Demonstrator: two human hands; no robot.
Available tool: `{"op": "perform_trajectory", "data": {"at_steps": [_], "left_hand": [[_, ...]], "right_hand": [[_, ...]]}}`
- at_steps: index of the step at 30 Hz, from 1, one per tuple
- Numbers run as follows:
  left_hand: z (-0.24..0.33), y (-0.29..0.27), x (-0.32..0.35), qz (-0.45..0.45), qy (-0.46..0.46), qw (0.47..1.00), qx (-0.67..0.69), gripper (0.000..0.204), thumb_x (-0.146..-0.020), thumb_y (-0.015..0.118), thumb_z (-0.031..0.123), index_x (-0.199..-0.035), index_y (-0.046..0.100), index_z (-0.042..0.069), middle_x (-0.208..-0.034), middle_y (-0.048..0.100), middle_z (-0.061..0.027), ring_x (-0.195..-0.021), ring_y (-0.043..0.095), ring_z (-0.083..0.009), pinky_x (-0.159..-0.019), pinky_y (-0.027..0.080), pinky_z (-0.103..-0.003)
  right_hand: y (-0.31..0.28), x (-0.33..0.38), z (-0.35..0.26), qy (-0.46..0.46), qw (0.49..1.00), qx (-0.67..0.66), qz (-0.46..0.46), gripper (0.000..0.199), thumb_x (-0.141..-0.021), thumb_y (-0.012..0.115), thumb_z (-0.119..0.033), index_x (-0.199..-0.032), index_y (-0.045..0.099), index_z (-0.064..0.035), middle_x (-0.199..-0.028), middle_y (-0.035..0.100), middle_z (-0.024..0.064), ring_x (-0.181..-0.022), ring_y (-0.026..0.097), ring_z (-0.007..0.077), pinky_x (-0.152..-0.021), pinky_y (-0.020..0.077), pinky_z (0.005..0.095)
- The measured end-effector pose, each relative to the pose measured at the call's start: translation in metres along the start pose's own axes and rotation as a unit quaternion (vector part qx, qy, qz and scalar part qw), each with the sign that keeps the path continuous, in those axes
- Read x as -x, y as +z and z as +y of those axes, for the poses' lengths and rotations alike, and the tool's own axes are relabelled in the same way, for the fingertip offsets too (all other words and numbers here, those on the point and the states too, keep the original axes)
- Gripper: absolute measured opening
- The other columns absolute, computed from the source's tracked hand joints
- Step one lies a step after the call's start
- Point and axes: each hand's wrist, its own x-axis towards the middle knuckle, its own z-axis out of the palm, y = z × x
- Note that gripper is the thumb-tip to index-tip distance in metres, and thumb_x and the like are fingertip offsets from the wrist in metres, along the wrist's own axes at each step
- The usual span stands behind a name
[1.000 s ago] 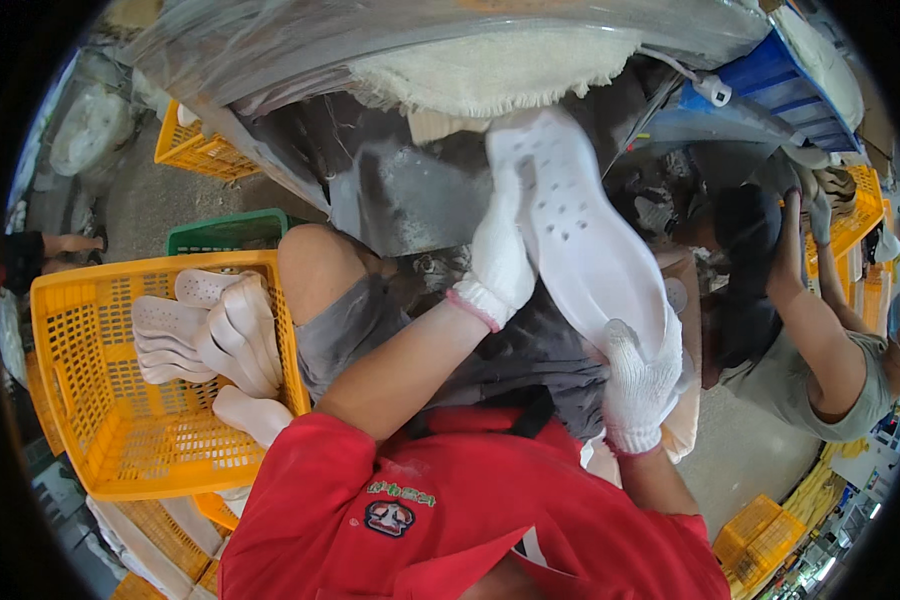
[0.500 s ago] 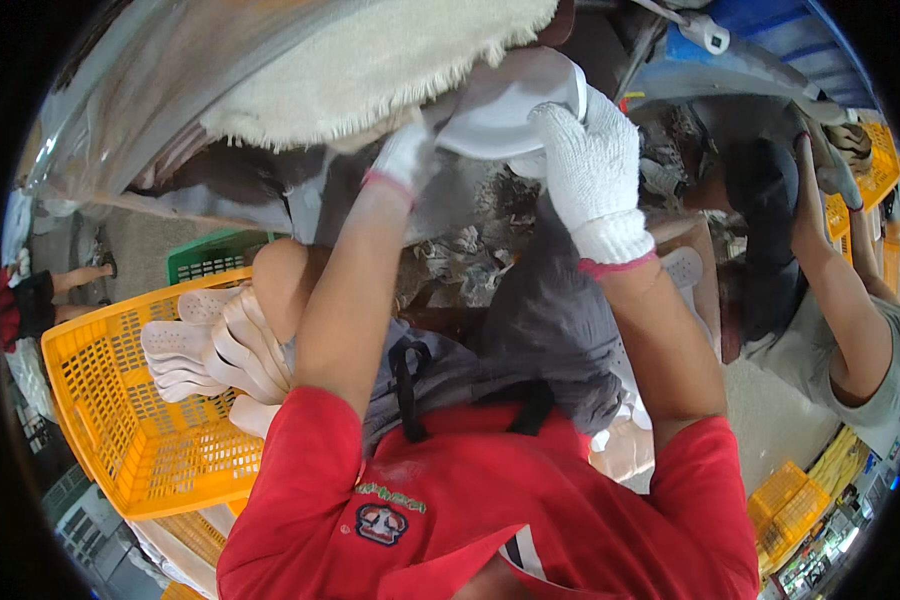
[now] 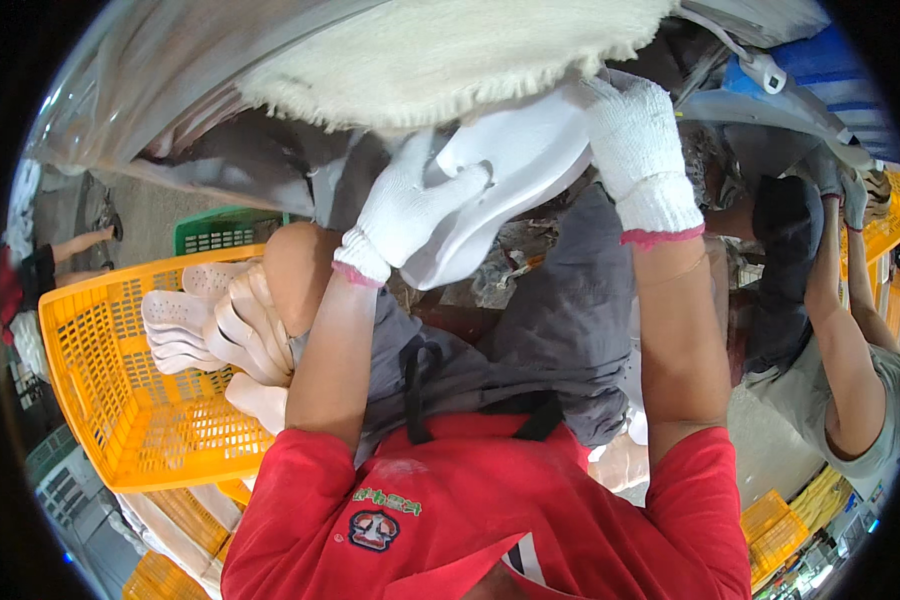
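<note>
— White foam sole (image 3: pixel 510 190): held up far and centre, pressed against the fuzzy cream buffing wheel (image 3: pixel 450 60) overhead.
— Grips?
— Left hand (image 3: pixel 410 205), white cotton glove, closed round the near end of the sole, thumb across its face. Right hand (image 3: pixel 635 140), gloved alike, clamped on the far right edge, fingers wrapped over and partly hidden behind.
— Step in hand?
— Looks like buffing or trimming the sole's edge on the wheel; probably mid-way through this piece. Next move likely calls for turning the sole between both grips to bring a fresh edge to the wheel, with steady pressure and fingers clear of the fuzz.
— Around that?
— Grey apron (image 3: pixel 540 340) over the knees below. Left and near, yellow crate (image 3: pixel 100 400) with a fan of more white soles (image 3: pixel 210 325); green crate (image 3: pixel 220 228) beyond it. Far right, another person's arm (image 3: pixel 850 340) raised, gloved too, beside more yellow crates (image 3: pixel 895 215).
</note>
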Motion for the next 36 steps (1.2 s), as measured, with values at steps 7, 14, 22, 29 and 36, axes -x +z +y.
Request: {"op": "perform_trajectory", "data": {"at_steps": [7, 14, 22, 29, 36], "left_hand": [[0.034, 0.067, -0.001, -0.059, 0.015, 0.876, 0.479, 0.045, -0.099, 0.081, 0.027, -0.130, 0.066, -0.002, -0.109, 0.074, -0.0043, -0.088, 0.068, -0.0096, -0.075, 0.057, -0.027], [0.052, 0.147, -0.064, 0.100, -0.003, 0.965, 0.242, 0.048, -0.114, 0.047, 0.041, -0.121, 0.071, 0.000, -0.116, 0.077, -0.0209, -0.103, 0.073, -0.0288, -0.091, 0.057, -0.041], [0.011, 0.029, -0.070, 0.055, -0.073, 0.996, 0.004, 0.048, -0.100, 0.076, 0.036, -0.132, 0.072, 0.000, -0.124, 0.076, -0.0165, -0.106, 0.072, -0.0188, -0.095, 0.058, -0.034], [0.039, 0.068, -0.007, 0.020, -0.050, 0.942, 0.330, 0.050, -0.103, 0.072, 0.043, -0.117, 0.076, -0.005, -0.109, 0.076, -0.0106, -0.098, 0.069, -0.0154, -0.086, 0.056, -0.033], [0.037, 0.091, -0.045, -0.151, -0.096, 0.866, 0.468, 0.040, -0.099, 0.076, 0.032, -0.116, 0.074, -0.004, -0.103, 0.076, -0.0137, -0.087, 0.075, -0.0228, -0.075, 0.062, -0.034]], "right_hand": [[-0.039, 0.009, -0.035, 0.330, 0.847, -0.405, -0.101, 0.042, -0.093, 0.074, -0.029, -0.124, 0.075, -0.0005, -0.117, 0.075, 0.0193, -0.110, 0.073, 0.0307, -0.098, 0.0557, 0.0371], [-0.098, 0.049, -0.080, 0.418, 0.798, -0.428, 0.077, 0.096, -0.082, 0.084, -0.009, -0.160, 0.033, 0.0132, -0.150, 0.058, 0.0226, -0.137, 0.061, 0.0288, -0.114, 0.0488, 0.0372], [0.009, 0.028, -0.002, 0.290, 0.941, -0.173, -0.023, 0.049, -0.087, 0.074, -0.033, -0.123, 0.074, -0.0002, -0.115, 0.076, 0.0268, -0.108, 0.073, 0.0440, -0.097, 0.0582, 0.0447], [-0.052, -0.020, -0.050, 0.437, 0.789, -0.429, -0.041, 0.045, -0.087, 0.081, -0.033, -0.118, 0.074, -0.0010, -0.099, 0.077, 0.0199, -0.092, 0.076, 0.0307, -0.083, 0.0580, 0.0422], [-0.091, 0.074, -0.078, 0.009, 0.972, 0.141, -0.190, 0.065, -0.081, 0.072, -0.010, -0.145, 0.068, -0.0230, -0.155, 0.059, 0.0100, -0.151, 0.045, 0.0400, -0.124, 0.0305, 0.0635]]}}
